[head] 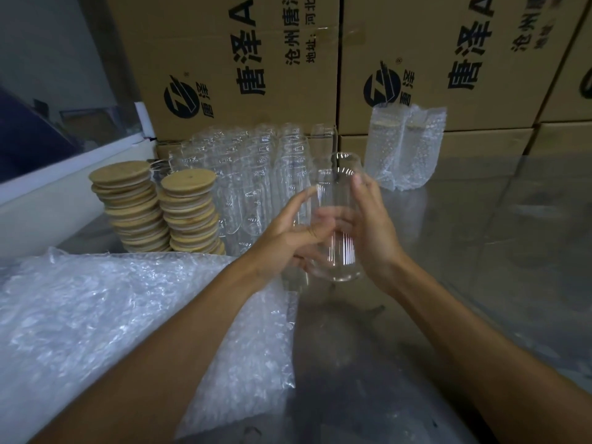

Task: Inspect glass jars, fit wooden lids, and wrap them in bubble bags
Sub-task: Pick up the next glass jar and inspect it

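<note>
currently both hands hold one clear glass jar above the table: left hand curls under it, right hand grips its side. lid stacks sit well left.

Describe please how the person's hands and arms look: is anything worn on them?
Both arms are bare up to the picture's edge: no sleeve shows. The left hand and the right hand wear no gloves. No watch, bracelet or ring is visible on either wrist or on the fingers, though the fingers are somewhat blurred. The nails look short and unpainted.
</note>
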Available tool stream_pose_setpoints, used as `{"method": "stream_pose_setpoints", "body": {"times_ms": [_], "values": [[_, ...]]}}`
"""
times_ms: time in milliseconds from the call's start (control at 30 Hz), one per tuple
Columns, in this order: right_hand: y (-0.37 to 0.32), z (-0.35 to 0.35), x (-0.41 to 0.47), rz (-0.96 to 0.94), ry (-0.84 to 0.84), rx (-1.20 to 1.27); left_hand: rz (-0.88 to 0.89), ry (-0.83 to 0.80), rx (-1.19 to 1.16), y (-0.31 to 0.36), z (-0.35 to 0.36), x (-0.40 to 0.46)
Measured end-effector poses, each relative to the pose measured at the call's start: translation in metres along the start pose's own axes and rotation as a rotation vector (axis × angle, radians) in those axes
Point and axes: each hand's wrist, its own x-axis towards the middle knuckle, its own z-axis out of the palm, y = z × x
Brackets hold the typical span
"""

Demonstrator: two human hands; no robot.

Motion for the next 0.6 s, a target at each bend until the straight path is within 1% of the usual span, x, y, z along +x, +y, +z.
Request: {"method": "stream_pose_setpoints", "body": {"times_ms": [67,133,233,300,400,500,600], "values": [[-0.001,-0.003,0.001,0.112,-0.043,0.154,-0.031,-0.053,-0.062,0.000,0.000,0.001],[0.001,-0.006,-0.001,0.179,-0.100,0.271,-0.049,-0.060,-0.140,0.000,0.000,0.002],[0.004,-0.009,-0.001,0.230,-0.091,0.323,-0.073,-0.068,-0.168,0.001,0.001,0.002],[0.006,-0.006,0.001,0.208,-0.061,0.272,-0.084,-0.073,-0.171,0.001,0.001,0.002],[0.009,-0.002,0.003,0.061,0.061,0.070,-0.067,-0.029,-0.145,0.003,0.002,0.003],[0.010,-0.002,0.000,-0.104,0.084,-0.159,0.012,0.032,-0.012,0.000,0.002,0.002],[0.011,-0.002,-0.002,-0.150,0.105,-0.276,0.070,0.092,0.115,-0.001,0.004,0.001]]}}
